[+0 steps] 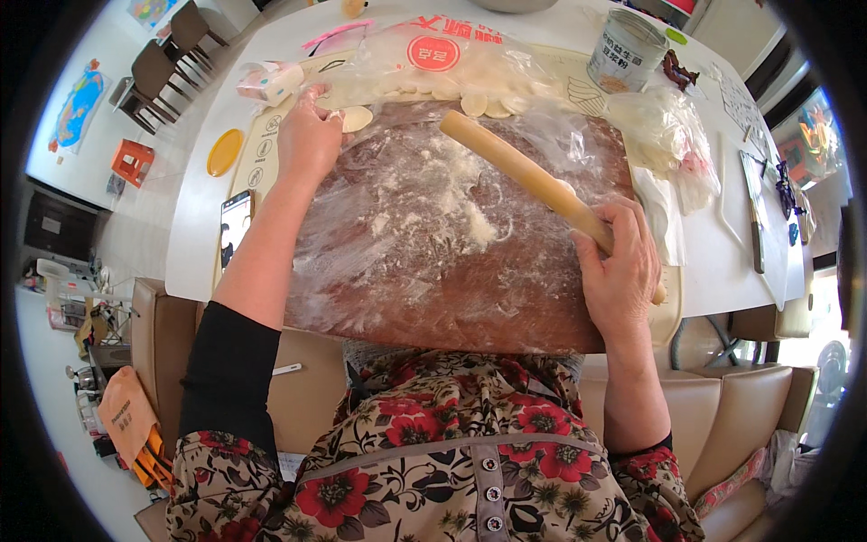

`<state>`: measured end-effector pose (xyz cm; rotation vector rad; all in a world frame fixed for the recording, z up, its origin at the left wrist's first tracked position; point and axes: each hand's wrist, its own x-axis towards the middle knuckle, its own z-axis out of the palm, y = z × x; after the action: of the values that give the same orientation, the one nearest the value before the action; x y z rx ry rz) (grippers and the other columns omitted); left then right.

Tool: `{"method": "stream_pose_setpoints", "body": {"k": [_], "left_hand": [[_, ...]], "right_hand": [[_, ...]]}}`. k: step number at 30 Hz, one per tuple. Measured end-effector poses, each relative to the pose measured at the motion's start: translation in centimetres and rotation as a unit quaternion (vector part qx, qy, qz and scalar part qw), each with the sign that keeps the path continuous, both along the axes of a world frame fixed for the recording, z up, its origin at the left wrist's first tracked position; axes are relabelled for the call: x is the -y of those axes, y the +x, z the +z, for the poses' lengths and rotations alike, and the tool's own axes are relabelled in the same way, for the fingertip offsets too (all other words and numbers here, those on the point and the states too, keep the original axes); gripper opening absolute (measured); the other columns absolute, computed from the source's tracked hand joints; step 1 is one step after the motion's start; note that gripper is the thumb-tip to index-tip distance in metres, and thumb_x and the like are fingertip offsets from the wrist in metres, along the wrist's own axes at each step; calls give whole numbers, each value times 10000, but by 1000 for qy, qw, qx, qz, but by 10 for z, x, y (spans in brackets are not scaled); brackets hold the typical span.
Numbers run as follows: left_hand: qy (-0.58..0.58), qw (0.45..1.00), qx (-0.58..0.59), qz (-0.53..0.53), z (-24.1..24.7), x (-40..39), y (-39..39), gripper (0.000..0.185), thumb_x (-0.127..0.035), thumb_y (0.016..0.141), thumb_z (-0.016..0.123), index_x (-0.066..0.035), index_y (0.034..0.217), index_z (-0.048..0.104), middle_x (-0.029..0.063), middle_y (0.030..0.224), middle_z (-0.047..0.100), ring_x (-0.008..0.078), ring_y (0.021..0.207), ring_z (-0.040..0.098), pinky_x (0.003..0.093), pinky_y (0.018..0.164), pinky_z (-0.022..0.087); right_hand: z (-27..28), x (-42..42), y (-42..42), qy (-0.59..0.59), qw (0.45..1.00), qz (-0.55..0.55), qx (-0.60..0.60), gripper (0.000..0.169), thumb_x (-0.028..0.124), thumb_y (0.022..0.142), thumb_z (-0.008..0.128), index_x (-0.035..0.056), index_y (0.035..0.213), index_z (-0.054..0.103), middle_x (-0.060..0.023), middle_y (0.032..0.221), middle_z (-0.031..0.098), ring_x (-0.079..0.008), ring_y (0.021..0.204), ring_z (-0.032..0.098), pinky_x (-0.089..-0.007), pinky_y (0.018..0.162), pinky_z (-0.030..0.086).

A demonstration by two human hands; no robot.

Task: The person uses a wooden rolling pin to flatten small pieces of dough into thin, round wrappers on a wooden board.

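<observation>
My left hand (310, 135) reaches to the far left corner of a floured dark wooden board (433, 284). Its fingers are at the edge of clear plastic, right beside a flat dough round (356, 119); whether they pinch the plastic or the dough I cannot tell. My right hand (620, 261) grips a wooden rolling pin (521, 162) near its lower end, with the pin slanting up and left over the board. Several dough rounds (474, 104) lie at the board's far edge, partly under a clear plastic bag (494, 61). Loose flour (474, 223) covers the board's middle.
A metal can (626, 51) and a crumpled plastic bag (667, 135) stand at the far right, with a long knife (753, 210) farther right. To the left are a yellow lid (225, 152), a phone (237, 223) and a small carton (269, 82). A white cloth (660, 210) lies beside the board.
</observation>
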<state>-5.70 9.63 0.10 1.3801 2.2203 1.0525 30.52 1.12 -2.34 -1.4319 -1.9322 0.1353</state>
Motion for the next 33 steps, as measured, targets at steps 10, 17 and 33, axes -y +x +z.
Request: {"method": "stream_pose_setpoints", "body": {"k": [10,17,33], "left_hand": [[12,954,-267,-135,13,11,9,288,-212,942,651,-146,1204,751,143,1053,758,345,970,715,435,884,551],[147,889,-290,-322,-22,-38,55,300,-258,932,654,-69,1151,731,154,1069,737,366,1010,690,467,906,533],[23,878,-311,-363,-4,-30,87,192,-192,903,658,-75,1042,718,134,1054,715,343,1006,666,469,874,537]], "right_hand": [[-4,-1,0,10,1000,-18,-16,329,110,829,776,56,1096,591,-120,1124,649,-366,1009,634,-454,861,488],[-3,-5,1,-14,995,-53,-78,317,119,849,764,63,1111,594,-114,1139,653,-362,1016,641,-456,867,487],[-2,-3,5,2,997,-45,-64,313,121,843,771,57,1092,593,-115,1117,650,-366,977,644,-457,824,498]]}}
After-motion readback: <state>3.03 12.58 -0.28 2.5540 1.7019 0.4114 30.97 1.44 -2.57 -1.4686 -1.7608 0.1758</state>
